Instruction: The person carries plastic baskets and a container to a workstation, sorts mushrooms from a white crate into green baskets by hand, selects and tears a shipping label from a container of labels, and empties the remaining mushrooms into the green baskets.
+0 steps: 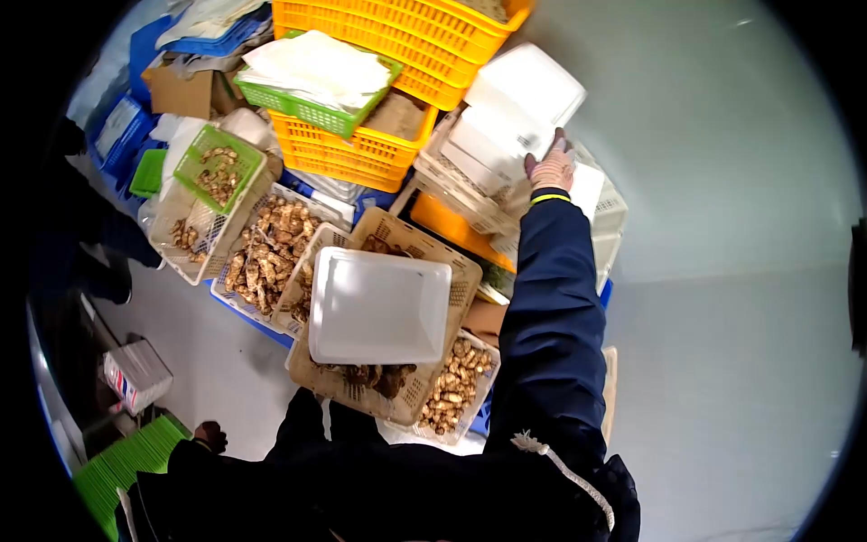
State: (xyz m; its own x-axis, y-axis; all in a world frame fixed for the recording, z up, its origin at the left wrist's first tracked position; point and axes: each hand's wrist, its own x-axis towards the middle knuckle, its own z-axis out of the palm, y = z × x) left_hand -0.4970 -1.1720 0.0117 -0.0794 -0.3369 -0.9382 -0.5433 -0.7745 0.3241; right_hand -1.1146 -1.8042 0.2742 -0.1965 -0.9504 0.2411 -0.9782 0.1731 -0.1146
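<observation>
My right hand (551, 169), in a striped glove with dark fingertips, reaches forward to the white foam boxes. Its thumb and fingers are apart, at the near edge of a white foam box (528, 83); whether they touch it I cannot tell. Low on the left, my left hand (212, 436) hangs beside my body with its fingers curled and nothing visible in them. In front of me an empty white tray (379, 305) lies on a beige plastic crate (420, 239). Dark brown pieces show in the crate around the tray.
Crates of knobbly brown mushroom-like pieces (271, 253) (456, 384) surround the tray. Behind stand yellow crates (352, 154) and a green basket (307, 107) with white sheets. Another person's dark-clothed leg (90, 226) is at left. Green stacked crates (135, 465) stand lower left.
</observation>
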